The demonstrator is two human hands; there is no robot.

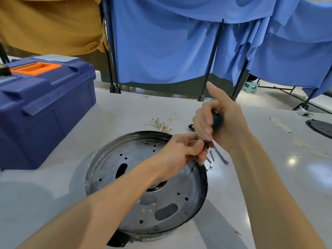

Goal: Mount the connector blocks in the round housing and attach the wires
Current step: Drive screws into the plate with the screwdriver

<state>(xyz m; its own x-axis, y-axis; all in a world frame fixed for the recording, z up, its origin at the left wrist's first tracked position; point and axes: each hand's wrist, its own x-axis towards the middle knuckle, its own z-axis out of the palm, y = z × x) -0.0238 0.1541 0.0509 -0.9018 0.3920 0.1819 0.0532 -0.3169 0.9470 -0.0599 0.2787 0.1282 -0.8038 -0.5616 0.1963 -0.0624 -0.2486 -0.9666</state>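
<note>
The round metal housing lies on the white table, its flat perforated face up. My right hand grips the green handle of a screwdriver, thumb sticking up. The shaft runs down to a hole near the housing's right rim, where its tip sits at a screw. My left hand pinches the shaft just below the handle. A bundle of thin wires with small brass terminals lies beyond the housing. No connector blocks are visible.
A blue toolbox with an orange handle stands at the left. Loose metal bolts lie right of the housing. A small black part is near the wires. A dark round plate is at the right edge. Blue and tan cloths hang behind.
</note>
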